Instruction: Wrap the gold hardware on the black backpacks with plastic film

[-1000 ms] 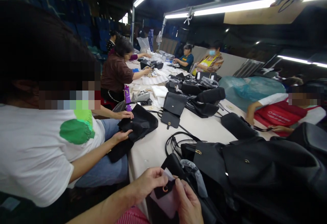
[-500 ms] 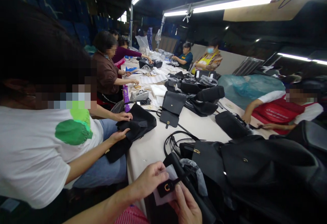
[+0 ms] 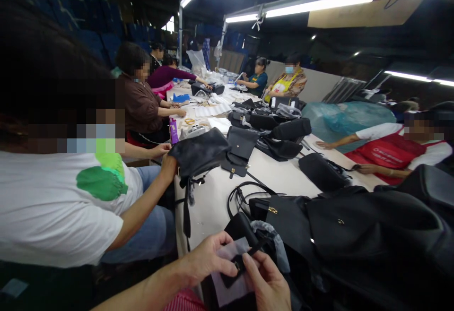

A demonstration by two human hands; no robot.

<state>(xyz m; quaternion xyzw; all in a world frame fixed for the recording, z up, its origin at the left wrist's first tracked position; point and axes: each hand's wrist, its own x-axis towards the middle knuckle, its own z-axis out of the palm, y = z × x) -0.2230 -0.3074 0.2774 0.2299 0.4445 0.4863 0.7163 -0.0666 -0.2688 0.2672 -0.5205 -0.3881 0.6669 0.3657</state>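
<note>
Low in the head view, my left hand (image 3: 212,260) pinches a small black strap tab (image 3: 232,277) with a gold-coloured fitting, its thumb lying over the metal. A sheet of thin white wrapping paper (image 3: 227,292) lies around and behind the tab. My right hand (image 3: 266,280) grips the strap just beside it, thumb and fingers pressed together. Behind both hands stands a black handbag (image 3: 241,228), its handle (image 3: 273,240) wrapped in translucent film. The lower part of this bag is hidden by my hands and the paper.
Large black bags (image 3: 369,235) crowd the right side. A flap bag (image 3: 241,145) lies mid-table (image 3: 213,207), with several more bags (image 3: 269,126) behind. On the left a co-worker in a white shirt (image 3: 64,202) handles a black bag (image 3: 202,152); another in a red apron (image 3: 383,155) sits opposite.
My left thumb has moved onto the gold fitting, and the paper has shifted up around the tab. The co-worker on the left has turned their bag and raised it over the table edge.
</note>
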